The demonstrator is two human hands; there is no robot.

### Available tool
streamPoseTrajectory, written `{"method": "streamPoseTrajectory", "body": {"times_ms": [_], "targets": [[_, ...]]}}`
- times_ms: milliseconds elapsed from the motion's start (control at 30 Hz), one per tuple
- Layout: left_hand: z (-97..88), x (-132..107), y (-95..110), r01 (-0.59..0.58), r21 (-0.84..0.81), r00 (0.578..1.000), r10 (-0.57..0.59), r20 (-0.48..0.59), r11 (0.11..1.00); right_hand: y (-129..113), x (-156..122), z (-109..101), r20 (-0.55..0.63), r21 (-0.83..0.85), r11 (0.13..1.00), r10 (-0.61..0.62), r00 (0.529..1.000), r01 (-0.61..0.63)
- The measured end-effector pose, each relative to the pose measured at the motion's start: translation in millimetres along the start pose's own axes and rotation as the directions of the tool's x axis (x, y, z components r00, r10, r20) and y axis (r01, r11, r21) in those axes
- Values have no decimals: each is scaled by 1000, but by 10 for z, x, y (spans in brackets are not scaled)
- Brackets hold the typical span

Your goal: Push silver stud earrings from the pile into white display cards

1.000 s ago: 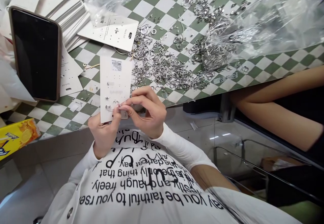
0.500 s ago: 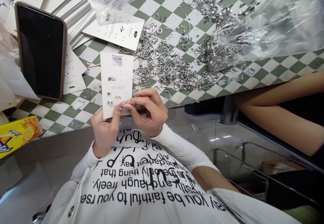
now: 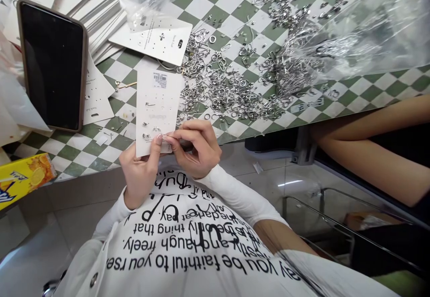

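Observation:
A white earring card (image 3: pixel 157 102) with a barcode sticker near its top edge is held up over the table's front edge. My left hand (image 3: pixel 141 167) grips its lower left part, thumb in front and fingers behind. Small silver earring pieces (image 3: pixel 145 124) sit on the card's left side. At the lower right of the card, my right hand (image 3: pixel 196 147) pinches with thumb and forefinger. Whatever lies between those fingertips is too small to make out. Just beyond the card spreads a heap of silver metal rings and hooks (image 3: pixel 231 88).
A black phone (image 3: pixel 52 64) leans by a stack of white cards (image 3: pixel 104 15) on the checkered table (image 3: pixel 77 153). Clear plastic bags (image 3: pixel 379 28) lie at the back right. A yellow drink carton (image 3: pixel 27 178) stands at left, and another person's arm (image 3: pixel 372 149) is at right.
The card has tilted and shifted slightly to the right at its top. Both hands keep nearly the same place and grip.

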State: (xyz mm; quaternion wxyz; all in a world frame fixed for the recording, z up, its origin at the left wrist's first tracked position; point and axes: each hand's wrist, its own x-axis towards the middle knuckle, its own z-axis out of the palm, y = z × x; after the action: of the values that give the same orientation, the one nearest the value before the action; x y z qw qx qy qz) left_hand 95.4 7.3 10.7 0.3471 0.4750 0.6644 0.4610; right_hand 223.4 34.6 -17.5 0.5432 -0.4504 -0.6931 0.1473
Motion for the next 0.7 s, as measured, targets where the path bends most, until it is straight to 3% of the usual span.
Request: {"method": "streamPoseTrajectory", "body": {"times_ms": [700], "targets": [[-3,39,27,-39,2,999,39,13,999,-20,-19,65,38,-18,1000,18,999,-17]]}}
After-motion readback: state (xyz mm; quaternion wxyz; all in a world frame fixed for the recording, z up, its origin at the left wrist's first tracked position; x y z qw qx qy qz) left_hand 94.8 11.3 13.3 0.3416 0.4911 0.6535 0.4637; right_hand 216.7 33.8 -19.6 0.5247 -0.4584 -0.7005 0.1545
